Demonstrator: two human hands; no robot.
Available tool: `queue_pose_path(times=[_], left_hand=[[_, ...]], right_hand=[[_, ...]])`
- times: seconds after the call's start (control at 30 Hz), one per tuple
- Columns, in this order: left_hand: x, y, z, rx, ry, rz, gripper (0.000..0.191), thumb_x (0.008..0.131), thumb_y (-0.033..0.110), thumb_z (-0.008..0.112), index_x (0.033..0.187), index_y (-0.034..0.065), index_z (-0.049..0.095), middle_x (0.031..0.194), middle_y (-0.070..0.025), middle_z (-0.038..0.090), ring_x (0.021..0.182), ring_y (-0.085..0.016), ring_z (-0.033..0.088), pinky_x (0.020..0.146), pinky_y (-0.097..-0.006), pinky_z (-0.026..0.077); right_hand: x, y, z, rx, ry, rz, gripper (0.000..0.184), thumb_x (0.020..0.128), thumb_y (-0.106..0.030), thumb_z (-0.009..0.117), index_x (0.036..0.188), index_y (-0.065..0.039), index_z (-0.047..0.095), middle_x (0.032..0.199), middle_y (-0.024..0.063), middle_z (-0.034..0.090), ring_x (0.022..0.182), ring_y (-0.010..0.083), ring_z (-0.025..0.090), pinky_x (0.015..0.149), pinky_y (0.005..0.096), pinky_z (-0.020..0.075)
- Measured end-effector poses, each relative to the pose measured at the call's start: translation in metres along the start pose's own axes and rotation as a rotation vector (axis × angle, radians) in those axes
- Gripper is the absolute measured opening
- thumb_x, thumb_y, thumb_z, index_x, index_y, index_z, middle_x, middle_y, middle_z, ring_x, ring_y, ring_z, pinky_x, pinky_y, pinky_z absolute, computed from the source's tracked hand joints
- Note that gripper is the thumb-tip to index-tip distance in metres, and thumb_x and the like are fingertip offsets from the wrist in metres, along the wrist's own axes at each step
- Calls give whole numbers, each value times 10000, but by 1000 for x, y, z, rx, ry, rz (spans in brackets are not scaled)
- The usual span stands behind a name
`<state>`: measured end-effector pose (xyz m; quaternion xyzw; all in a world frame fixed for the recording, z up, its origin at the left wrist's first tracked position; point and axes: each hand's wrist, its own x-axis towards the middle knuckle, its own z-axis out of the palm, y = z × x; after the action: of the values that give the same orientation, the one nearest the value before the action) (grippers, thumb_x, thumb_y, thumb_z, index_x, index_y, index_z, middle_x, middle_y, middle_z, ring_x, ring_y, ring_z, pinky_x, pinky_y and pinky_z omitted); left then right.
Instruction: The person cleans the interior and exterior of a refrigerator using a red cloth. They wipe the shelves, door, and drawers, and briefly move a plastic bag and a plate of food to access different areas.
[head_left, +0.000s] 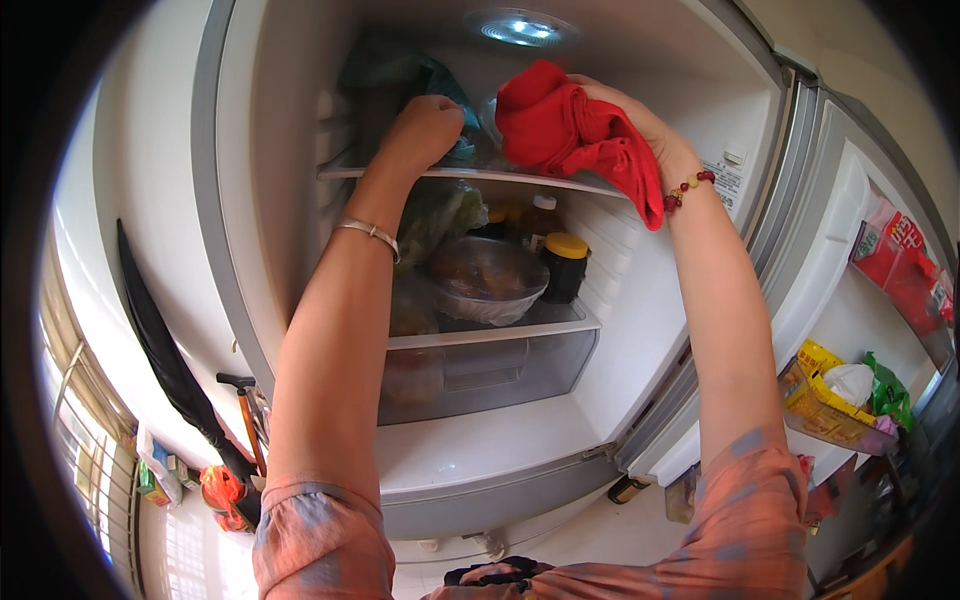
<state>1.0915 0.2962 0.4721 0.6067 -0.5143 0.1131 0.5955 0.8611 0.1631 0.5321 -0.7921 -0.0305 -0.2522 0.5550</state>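
Note:
My left hand (429, 129) is inside the open refrigerator, its fingers curled at a dark green plastic bag (442, 75) on the upper shelf. Its fingertips are partly hidden, but the bag bunches against them. In my right hand (634, 112) is a crumpled red cloth (559, 124), held over the right part of the same glass shelf (525, 176). One end of the cloth hangs below the shelf's front edge. Behind the cloth, a clear plastic item (489, 116) is partly covered.
A film-covered bowl (491, 281), a yellow-lidded jar (564, 270), a white-capped bottle (541, 217) and bagged greens (442, 217) stand on the lower shelf. Below is a clear drawer (487, 375). The open door holds a bin of packets (840, 405). A black umbrella (169, 352) leans left.

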Motion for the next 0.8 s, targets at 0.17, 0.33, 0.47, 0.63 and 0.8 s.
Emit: queue_pose_path(times=[0.17, 0.33, 0.47, 0.63, 0.8], left_hand=[[-8, 11, -5, -163, -14, -97, 349, 845, 212, 538, 1095, 16, 684, 1048, -134, 689, 963, -257, 640, 853, -372, 486], [-10, 22, -10, -286, -51, -233, 356, 872, 269, 556, 1161, 93, 666, 1123, -92, 635, 1007, -191, 578, 866, -334, 448], [-3, 11, -11, -434, 40, -229, 379, 909, 332, 580, 1184, 85, 663, 1106, -85, 616, 1032, -189, 556, 866, -329, 439], [-8, 18, -10, -424, 193, -222, 402, 944, 321, 517, 1045, -45, 649, 1015, -157, 658, 910, -243, 584, 835, -372, 448], [-14, 25, -9, -402, 180, -293, 572, 948, 492, 503, 1254, 15, 585, 1218, -151, 607, 1138, -263, 532, 961, -416, 369]], right_hand=[[2, 15, 16, -871, -81, 227, 563, 916, -488, 606, 1329, -107, 581, 1256, 94, 625, 1143, 197, 593, 957, 322, 465], [3, 29, 55, -969, -35, 40, 561, 921, -533, 542, 1297, -121, 605, 1245, 124, 632, 1134, 248, 589, 959, 323, 445], [13, 35, 102, -1009, -22, -152, 489, 908, -480, 553, 1240, -130, 633, 1144, 147, 680, 1078, 297, 625, 935, 357, 463], [6, 27, 86, -1008, -78, -195, 453, 837, -400, 642, 1181, -106, 661, 1059, 143, 694, 984, 260, 656, 853, 340, 501], [-5, -11, 53, -1251, -13, 158, 420, 779, -314, 627, 1147, -128, 707, 1064, 144, 709, 965, 281, 677, 811, 377, 526]])
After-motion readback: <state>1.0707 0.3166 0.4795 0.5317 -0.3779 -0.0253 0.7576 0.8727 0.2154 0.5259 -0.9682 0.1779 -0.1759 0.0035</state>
